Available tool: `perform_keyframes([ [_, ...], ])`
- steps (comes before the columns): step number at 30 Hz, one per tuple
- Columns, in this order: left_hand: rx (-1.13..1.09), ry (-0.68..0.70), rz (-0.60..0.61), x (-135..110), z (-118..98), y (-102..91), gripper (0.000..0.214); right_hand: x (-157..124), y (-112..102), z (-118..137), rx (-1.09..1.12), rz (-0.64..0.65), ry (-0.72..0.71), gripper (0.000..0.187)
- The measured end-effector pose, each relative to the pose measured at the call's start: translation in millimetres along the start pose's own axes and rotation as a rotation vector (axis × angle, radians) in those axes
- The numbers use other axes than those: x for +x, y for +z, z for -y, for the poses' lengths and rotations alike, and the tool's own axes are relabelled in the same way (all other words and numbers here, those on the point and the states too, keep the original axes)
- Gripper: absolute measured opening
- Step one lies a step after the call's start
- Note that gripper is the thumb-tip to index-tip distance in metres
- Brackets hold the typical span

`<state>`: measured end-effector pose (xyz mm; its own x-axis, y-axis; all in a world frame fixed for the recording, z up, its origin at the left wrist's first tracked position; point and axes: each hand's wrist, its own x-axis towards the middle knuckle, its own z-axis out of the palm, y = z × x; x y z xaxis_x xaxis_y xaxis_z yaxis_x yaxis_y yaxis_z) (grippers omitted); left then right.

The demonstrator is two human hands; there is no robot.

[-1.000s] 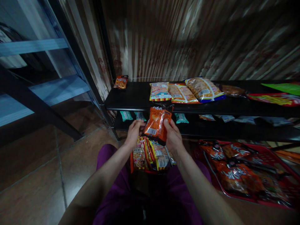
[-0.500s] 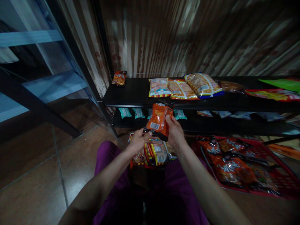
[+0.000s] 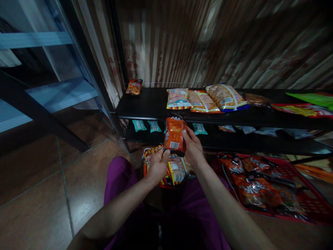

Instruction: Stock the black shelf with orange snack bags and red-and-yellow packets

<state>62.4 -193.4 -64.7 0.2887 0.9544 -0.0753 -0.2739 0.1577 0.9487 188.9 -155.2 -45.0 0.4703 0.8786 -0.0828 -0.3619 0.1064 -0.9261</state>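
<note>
An orange and black snack bag [image 3: 173,133] is held up between both my hands, in front of the shelf edge, with its barcode side facing me. My left hand [image 3: 159,164] pinches the bag's lower left corner between thumb and fingers. Along its right side, my right hand [image 3: 193,146] grips with the thumb on the front; those fingers are partly hidden behind the bag. Below the hands, between my knees, stands a container of colourful snack bags [image 3: 177,171], partly covered by my left hand and the held bag.
A black two-tier shelf [image 3: 153,108] carries a small orange bag [image 3: 134,86] at left, several larger snack bags [image 3: 202,101] and teal packets [image 3: 155,126] below. A red basket [image 3: 316,201] of orange bags stands at right. Blue steps [image 3: 62,93] rise at left.
The bag has turned more upright and shifted slightly left in my hands. My left hand has moved right and closed more firmly on its lower corner.
</note>
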Motion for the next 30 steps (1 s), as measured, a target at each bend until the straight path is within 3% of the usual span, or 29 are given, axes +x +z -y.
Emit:
perform_keyframes([
  [4, 0.374, 0.129, -0.050, -8.9, -5.1, 4.6, 0.037, 0.0, 2.5, -5.2, -0.041, -0.060, -0.103, 0.065],
  [8, 0.756, 0.374, -0.038, -14.0, -9.0, 8.7, 0.043, 1.6, 1.2, -14.7, -0.144, -0.102, -0.349, 0.038],
  [10, 0.924, 0.410, -0.016, -14.9, -10.1, 10.5, 0.049, 1.1, 0.0, -18.6, -0.182, -0.110, -0.378, 0.027],
  [15, 1.299, 0.330, 0.071, -16.2, -16.1, 15.7, 0.051, -9.9, 0.3, -21.7, -0.143, -0.075, -0.242, 0.034],
  [20, 1.550, 0.368, 0.034, -14.7, -11.4, 17.4, 0.048, -23.2, 3.7, -16.7, -0.111, 0.026, -0.085, 0.043],
  [25, 1.598, 0.572, -0.040, -16.0, -5.4, 14.6, 0.045, -28.5, 4.0, -11.5, 0.183, 0.195, 0.179, 0.046],
  [30, 1.465, 0.688, -0.040, -18.7, -6.4, 9.0, 0.046, -23.7, -7.0, -18.0, 0.338, 0.174, 0.361, 0.034],
])
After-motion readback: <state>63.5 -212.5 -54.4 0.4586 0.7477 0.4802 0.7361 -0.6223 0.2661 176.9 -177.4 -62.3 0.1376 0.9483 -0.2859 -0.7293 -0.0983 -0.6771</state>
